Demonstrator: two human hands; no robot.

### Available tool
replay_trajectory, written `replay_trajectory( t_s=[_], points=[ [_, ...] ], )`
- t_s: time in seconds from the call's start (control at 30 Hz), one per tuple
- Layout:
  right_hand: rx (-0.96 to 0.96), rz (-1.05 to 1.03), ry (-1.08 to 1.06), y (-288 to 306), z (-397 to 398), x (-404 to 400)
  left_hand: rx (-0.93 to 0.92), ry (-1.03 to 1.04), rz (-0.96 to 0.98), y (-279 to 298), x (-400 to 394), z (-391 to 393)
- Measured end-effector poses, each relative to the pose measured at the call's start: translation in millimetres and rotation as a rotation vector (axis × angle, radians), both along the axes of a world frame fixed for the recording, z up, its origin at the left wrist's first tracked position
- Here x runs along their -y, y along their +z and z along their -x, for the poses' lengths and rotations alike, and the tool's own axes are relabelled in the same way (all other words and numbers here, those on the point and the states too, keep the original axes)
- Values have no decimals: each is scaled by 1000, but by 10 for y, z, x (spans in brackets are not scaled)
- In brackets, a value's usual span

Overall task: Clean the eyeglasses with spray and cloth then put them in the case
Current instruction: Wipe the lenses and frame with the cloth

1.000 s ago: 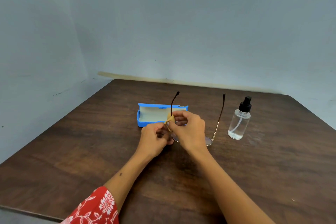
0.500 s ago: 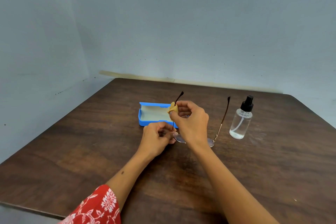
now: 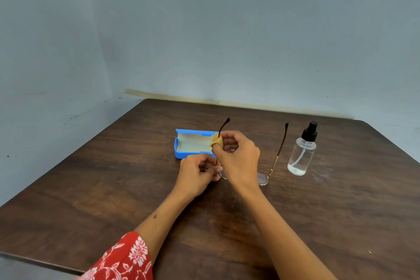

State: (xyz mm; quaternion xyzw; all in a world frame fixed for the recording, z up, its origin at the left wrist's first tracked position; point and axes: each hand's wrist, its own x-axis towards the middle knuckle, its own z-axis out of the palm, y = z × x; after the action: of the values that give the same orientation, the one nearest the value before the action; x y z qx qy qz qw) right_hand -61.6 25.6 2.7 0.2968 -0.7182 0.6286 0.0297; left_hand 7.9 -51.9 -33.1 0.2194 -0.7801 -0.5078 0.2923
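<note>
Thin metal-framed eyeglasses (image 3: 275, 161) lie on the brown table (image 3: 113, 177) with both temple arms pointing away from me. My left hand (image 3: 197, 171) grips the frame at its left lens. My right hand (image 3: 236, 157) pinches a small tan cloth (image 3: 217, 141) around the left temple arm, well up toward its dark tip. The blue case (image 3: 181, 153) lies open just behind my hands, its pale lining showing. The right lens shows past my right wrist; the left lens is mostly hidden.
A clear spray bottle (image 3: 301, 154) with a black pump top stands upright to the right of the glasses. Grey walls close in behind and on the left. The table's near edge runs along the lower left.
My right hand has slid the cloth up the left temple arm, away from the hinge and toward the tip. My left hand has held its grip on the frame.
</note>
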Motion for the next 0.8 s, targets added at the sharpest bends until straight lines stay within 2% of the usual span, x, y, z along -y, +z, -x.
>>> replay_trajectory(
  t_s=[0.13, 0.3, 0.5, 0.7, 0.8],
  points=[
    [12, -70, 9, -70, 2, 0, -7, -1, 30, 17, -8, -10],
    [-4, 14, -11, 72, 22, 14, 2, -14, -14, 31, -19, -7],
    [38, -71, 12, -72, 6, 11, -12, -11, 12, 23, -5, -12],
    [-16, 77, -17, 114, 3, 32, 1, 0, -34, 12, -9, 0],
    [0, 58, -26, 47, -7, 39, 4, -10, -25, 20, -14, -5]
  ],
)
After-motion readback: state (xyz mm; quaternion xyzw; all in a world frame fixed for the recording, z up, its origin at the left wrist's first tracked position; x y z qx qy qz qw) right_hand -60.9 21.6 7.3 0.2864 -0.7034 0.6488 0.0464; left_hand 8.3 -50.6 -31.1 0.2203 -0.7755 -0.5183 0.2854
